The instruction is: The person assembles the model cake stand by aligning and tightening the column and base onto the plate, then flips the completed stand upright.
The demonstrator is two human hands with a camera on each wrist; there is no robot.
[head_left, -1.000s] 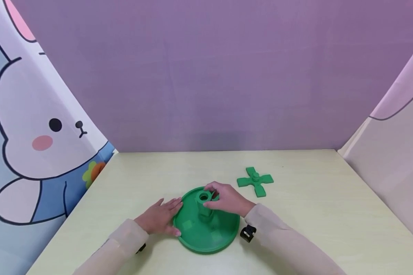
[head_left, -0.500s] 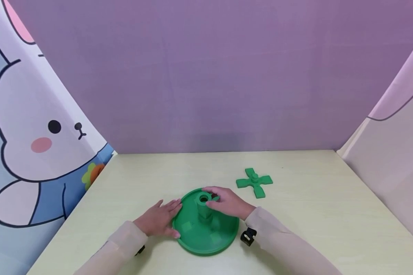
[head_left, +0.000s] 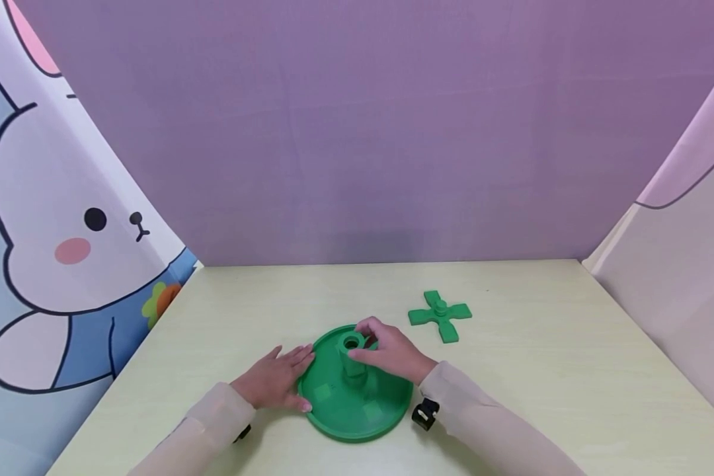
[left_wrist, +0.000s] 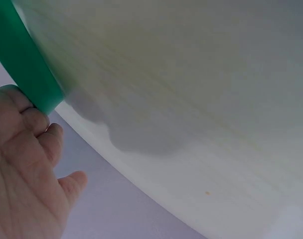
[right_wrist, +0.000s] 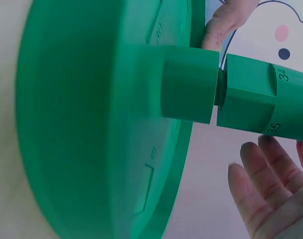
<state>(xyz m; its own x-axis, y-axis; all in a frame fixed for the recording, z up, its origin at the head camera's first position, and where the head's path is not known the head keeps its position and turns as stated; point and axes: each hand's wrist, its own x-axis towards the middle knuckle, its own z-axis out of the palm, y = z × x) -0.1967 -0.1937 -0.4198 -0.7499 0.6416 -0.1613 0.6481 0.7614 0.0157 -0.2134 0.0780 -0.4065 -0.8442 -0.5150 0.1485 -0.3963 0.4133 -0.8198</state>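
A round green base [head_left: 357, 420] with a raised rim lies flat on the table. From its middle rises a short post [right_wrist: 189, 84], and on top of that stands a green tube [head_left: 346, 362] with flat facets and a hole in its upper end. A narrow neck shows between tube and post in the right wrist view. My right hand [head_left: 395, 354] holds the upper tube between thumb and fingers from the right. At the base's left rim, my left hand [head_left: 270, 383] rests with straight fingers against the edge; the left wrist view shows its fingers [left_wrist: 34, 122] at the rim.
A flat green four-armed cross [head_left: 440, 313] with a raised hub lies behind and right of the base. The pale table [head_left: 571, 370] ends at a purple back wall [head_left: 393, 165], with a printed rabbit panel [head_left: 41, 198] on the left.
The fingers of my right hand moved round the tube and then back, shifting their grip slightly. My left hand, the base and the cross stay where they were.
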